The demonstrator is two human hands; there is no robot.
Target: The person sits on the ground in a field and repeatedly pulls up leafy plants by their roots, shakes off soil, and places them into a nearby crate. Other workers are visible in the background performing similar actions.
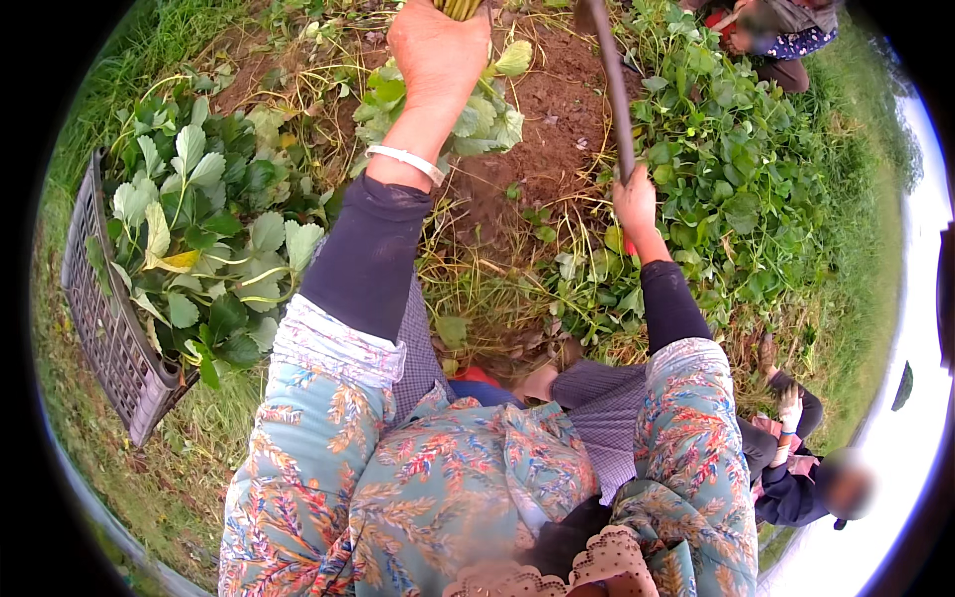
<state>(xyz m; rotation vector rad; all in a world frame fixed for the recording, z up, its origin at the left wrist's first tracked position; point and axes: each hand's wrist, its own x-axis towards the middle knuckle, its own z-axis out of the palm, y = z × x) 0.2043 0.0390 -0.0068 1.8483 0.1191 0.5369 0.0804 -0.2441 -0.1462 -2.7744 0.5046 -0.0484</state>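
At the top centre, my left hand [440,52] is closed around a bunch of leafy plants, seemingly strawberry; their stems [456,6] show above the fist and their leaves [489,123] hang below it. My right hand [636,205] grips the long dark handle [613,82] of a tool, whose head is cut off by the top edge. Bare reddish soil [552,97] lies between my two hands. At the left, a dark plastic crate [119,321] is filled with leafy green plants [216,246].
Dense green plants [739,172] cover the ground on the right. One person [791,30] is at the upper right, another person [791,477], wearing a light glove, at the lower right. Dry stems and runners [477,283] lie before my feet.
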